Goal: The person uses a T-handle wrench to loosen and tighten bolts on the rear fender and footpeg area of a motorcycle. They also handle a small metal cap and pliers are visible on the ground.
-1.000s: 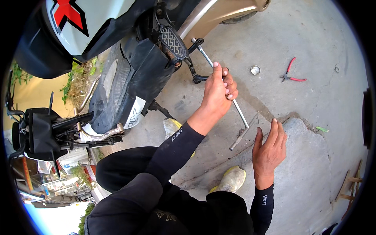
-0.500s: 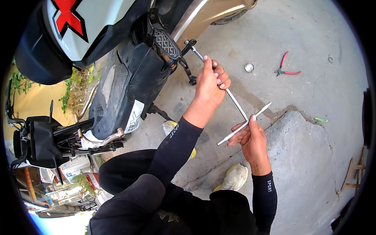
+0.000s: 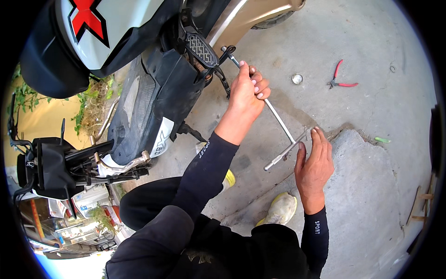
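Note:
A long metal T-handle wrench (image 3: 278, 121) runs from the underside of a scooter (image 3: 153, 93) down to its crossbar. My left hand (image 3: 248, 93) is closed around the shaft, close to the scooter's patterned footrest (image 3: 202, 50). My right hand (image 3: 313, 160) lies against the crossbar with its fingers extended, touching it rather than wrapping it. The wrench's far tip sits by the footrest bracket, and what it engages is hidden.
Red-handled pliers (image 3: 341, 79) and a small round metal cap (image 3: 297, 78) lie on the concrete beyond the wrench. A raised concrete patch (image 3: 367, 186) sits at right, with a small green piece (image 3: 382, 140) on it. My shoes (image 3: 278, 209) rest below the hands.
The right hand rose from the ground to the crossbar, and the crossbar has turned. The left hand stays gripped on the shaft.

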The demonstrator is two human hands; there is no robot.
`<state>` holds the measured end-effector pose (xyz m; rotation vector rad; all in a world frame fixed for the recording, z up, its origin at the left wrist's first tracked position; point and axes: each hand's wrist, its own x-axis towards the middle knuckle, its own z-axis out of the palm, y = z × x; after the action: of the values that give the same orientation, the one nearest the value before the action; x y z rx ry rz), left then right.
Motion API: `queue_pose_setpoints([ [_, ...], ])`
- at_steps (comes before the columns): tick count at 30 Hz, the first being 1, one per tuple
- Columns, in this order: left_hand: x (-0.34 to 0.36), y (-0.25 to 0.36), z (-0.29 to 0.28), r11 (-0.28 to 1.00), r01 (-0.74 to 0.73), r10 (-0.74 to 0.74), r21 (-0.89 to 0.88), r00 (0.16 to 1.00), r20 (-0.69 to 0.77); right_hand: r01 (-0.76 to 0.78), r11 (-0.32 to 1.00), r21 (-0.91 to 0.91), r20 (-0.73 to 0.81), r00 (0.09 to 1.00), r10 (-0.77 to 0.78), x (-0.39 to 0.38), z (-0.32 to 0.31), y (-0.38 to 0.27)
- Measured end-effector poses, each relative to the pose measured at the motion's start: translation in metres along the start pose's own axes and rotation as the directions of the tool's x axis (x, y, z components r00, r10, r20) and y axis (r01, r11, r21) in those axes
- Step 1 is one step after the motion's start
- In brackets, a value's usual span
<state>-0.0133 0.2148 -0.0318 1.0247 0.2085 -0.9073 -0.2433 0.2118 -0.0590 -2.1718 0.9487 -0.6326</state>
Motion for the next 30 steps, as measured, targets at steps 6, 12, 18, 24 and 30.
queue_pose_setpoints([
  [6, 0.014, 0.0, -0.001, 0.999, -0.04, 0.04, 0.006, 0.999, -0.015, -0.622, 0.369, 0.691, 0.559, 0.783, 0.274, -0.005, 0.012, 0.01],
  [12, 0.018, 0.014, -0.017, 0.997, -0.044, 0.044, 0.066, 0.999, -0.003, -0.055, 0.973, 0.224, -0.12, 0.989, 0.083, 0.002, 0.009, 0.007],
  [18, 0.035, 0.013, -0.011, 0.998, -0.034, 0.035, 0.053, 0.999, -0.019, -0.394, 0.85, 0.349, 0.328, 0.901, 0.283, -0.003, 0.008, 0.001],
  [24, 0.053, 0.019, -0.039, 0.997, -0.064, 0.06, 0.047, 0.994, 0.09, -0.565, 0.294, 0.771, 0.505, 0.824, 0.259, -0.005, 0.022, 0.006],
  [30, 0.1, 0.037, -0.088, 0.991, -0.089, 0.07, 0.095, 0.98, 0.186, -0.51, 0.489, 0.708, 0.434, 0.86, 0.267, -0.003, 0.016, 0.002],
])
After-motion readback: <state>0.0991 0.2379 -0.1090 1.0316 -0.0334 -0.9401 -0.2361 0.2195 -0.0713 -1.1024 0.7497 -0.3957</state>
